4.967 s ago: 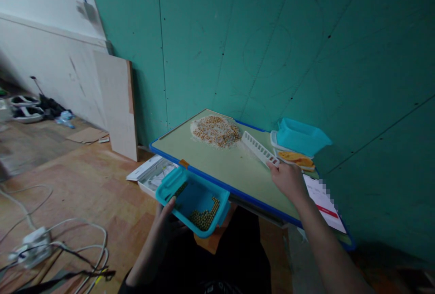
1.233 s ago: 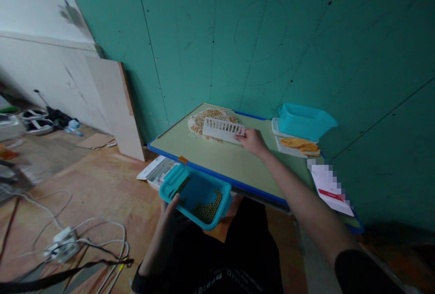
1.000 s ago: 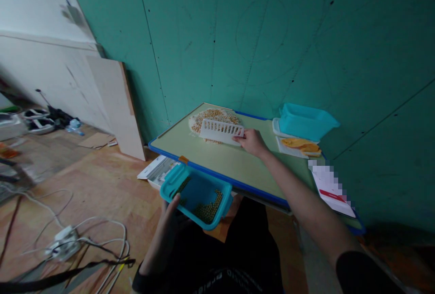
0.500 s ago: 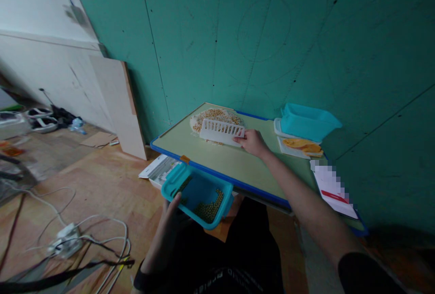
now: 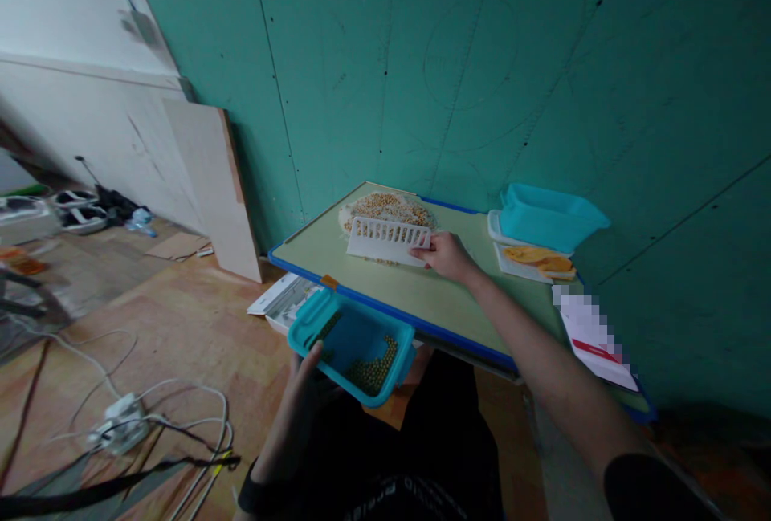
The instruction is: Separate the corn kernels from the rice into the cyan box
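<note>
My left hand (image 5: 308, 376) grips the near left side of a teal plastic container (image 5: 355, 348), its thumb over the rim. Round tan beans (image 5: 374, 367) lie in the container, mostly at its right end, with a strip at the left. It is held just below the table's front edge. In my right hand (image 5: 446, 254) is the right end of a white slotted plastic panel (image 5: 382, 251), tilted with its slots upward. Behind the panel spreads a pile of beans and small white grains (image 5: 385, 206); a few beans show along its near edge.
The pale green table (image 5: 422, 296) has a blue rim and stands by a green wall. At its right are a teal bin (image 5: 548, 216), an orange cloth (image 5: 539, 258) on a white tray, and a sheet (image 5: 593, 336). Cables and a power strip (image 5: 124, 423) lie on the floor.
The white slotted panel has shifted slightly left and toward me in my right hand, leaving more of the pile visible behind it. My left hand keeps the teal container in place.
</note>
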Tool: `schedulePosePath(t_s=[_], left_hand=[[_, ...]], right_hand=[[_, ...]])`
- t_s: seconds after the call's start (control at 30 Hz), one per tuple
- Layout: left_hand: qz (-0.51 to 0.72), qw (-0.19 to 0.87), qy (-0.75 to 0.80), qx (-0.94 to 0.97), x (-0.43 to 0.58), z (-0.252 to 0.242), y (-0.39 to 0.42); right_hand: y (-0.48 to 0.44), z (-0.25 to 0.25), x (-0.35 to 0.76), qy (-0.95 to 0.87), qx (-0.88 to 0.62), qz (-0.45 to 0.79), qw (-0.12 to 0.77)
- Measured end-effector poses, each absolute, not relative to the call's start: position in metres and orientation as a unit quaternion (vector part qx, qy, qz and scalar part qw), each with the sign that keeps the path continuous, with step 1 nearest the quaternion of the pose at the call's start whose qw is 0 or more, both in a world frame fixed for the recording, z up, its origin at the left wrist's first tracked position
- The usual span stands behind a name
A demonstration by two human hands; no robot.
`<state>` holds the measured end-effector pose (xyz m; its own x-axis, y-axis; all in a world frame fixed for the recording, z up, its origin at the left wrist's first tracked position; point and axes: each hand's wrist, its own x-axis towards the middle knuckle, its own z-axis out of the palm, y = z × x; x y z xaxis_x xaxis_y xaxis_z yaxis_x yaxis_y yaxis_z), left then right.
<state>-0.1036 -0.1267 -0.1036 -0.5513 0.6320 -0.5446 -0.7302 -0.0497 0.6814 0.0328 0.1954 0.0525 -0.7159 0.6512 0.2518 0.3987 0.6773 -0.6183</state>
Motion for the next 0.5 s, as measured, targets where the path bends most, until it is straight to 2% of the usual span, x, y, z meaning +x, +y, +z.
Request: schedulePosePath(t_s=[0.23, 0.5], left_hand=[[0.699, 0.453, 0.551, -0.044, -0.098, -0.092, -0.132], [0.713, 0.450, 0.536, -0.045, -0.092, -0.082, -0.135]], right_hand=[[0.192, 0.050, 0.033, -0.883, -0.278, 0.291, 0.240], [0.191, 0.051, 0.034, -0.883, -0.264, 0.312, 0.231]])
